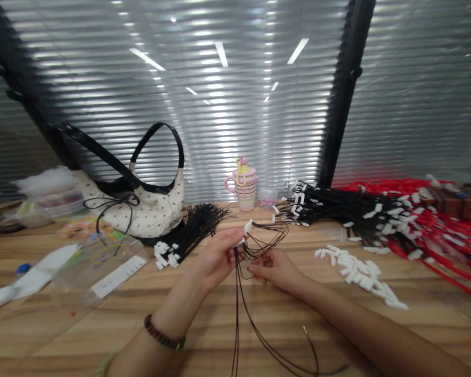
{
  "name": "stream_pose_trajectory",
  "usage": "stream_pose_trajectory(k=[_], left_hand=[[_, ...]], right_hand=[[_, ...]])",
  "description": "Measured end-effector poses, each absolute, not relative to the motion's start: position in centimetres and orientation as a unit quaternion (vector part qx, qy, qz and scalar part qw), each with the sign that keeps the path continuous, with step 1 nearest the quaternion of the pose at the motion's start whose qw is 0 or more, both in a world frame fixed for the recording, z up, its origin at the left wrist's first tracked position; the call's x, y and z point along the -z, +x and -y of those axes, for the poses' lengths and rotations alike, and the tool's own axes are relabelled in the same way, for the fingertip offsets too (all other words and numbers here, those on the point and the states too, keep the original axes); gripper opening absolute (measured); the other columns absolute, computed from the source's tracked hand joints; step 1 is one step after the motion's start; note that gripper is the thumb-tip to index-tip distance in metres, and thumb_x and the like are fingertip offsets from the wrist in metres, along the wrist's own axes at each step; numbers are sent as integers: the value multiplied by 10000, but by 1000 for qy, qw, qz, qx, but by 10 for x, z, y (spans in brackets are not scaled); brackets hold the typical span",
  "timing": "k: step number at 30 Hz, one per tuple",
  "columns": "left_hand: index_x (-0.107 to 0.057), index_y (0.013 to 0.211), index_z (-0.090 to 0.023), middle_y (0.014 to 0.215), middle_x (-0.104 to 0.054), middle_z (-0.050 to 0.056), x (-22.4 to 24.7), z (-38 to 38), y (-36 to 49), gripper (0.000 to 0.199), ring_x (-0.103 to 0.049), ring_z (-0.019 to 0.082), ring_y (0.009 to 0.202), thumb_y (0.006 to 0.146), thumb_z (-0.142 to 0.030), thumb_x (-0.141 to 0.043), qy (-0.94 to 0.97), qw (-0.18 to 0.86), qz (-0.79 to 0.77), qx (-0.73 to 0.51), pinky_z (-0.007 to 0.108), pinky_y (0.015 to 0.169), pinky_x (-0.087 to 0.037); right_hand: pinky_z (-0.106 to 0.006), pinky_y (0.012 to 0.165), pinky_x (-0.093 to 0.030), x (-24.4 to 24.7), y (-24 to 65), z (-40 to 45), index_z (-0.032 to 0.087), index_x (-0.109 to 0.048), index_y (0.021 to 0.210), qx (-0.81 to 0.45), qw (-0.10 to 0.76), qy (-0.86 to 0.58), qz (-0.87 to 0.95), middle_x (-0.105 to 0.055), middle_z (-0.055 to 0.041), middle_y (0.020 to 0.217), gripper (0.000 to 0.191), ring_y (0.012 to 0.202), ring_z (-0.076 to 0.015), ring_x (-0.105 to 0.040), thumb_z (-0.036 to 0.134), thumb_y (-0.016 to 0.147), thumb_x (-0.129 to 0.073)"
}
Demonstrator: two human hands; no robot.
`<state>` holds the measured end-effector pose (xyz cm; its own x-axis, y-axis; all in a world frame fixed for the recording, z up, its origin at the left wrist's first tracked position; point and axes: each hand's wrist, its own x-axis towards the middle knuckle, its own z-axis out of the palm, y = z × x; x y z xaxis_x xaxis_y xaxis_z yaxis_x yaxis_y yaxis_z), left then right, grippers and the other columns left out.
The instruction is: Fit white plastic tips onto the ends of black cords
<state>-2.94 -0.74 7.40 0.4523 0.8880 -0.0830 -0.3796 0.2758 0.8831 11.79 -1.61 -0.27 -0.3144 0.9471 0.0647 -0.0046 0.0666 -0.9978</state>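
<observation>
My left hand (220, 259) is closed, its thumb and fingers pinching small white pieces (248, 226) joined to thin black cords. These cords (237, 314) fan out in loops to the right and hang down towards the front of the table. One cord end with a light tip (305, 331) curls up at the lower right. My right hand (277, 269) is just right of the left one, among the looped cords. Its thumb and fingers are pressed together, seemingly on a cord, but the grip is partly hidden.
Loose white pieces (361, 275) are scattered on the wooden table to the right. Behind them lie bundled black cords (329, 204) and red cords (447, 235). A black bundle (204, 225), spotted handbag (157, 209), plastic bag (86, 272) and paper strip (43, 272) are left; a striped cup (246, 193) stands behind.
</observation>
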Motion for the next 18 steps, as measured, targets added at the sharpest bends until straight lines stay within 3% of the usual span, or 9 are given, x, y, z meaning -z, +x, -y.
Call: stream_pose_trajectory(k=[7,10,14,18], left_hand=[[-614,717,-122,614,-560,-30,-72,1,-37,186,-476,22,515,587,-196,-725,384,760,-309,-425,128,477,-358],[-615,706,-110,582,-555,-24,-75,5,-33,170,-459,19,485,594,-190,-716,395,774,-295,-397,124,457,-346],[-631,704,-112,596,-583,-4,-78,13,-25,165,-484,35,505,584,-188,-715,406,786,-293,-362,141,504,-377],[-642,681,-107,630,-595,26,-72,16,-25,183,-484,60,543,607,-265,-698,495,764,-292,-293,172,532,-358]], right_hand=[[-153,394,-352,2,125,12,106,-590,750,-526,462,-405,588,-580,-8,636,301,459,-55,-459,316,572,-713],[-154,348,-335,6,131,7,107,-586,724,-555,446,-415,566,-556,12,557,288,377,-47,-422,301,557,-717],[-138,330,-309,6,133,4,109,-570,702,-575,446,-416,545,-494,44,451,242,350,-51,-417,321,620,-651],[-137,420,-347,0,137,5,82,-583,727,-582,448,-408,542,-578,5,567,242,438,-48,-491,321,701,-555]])
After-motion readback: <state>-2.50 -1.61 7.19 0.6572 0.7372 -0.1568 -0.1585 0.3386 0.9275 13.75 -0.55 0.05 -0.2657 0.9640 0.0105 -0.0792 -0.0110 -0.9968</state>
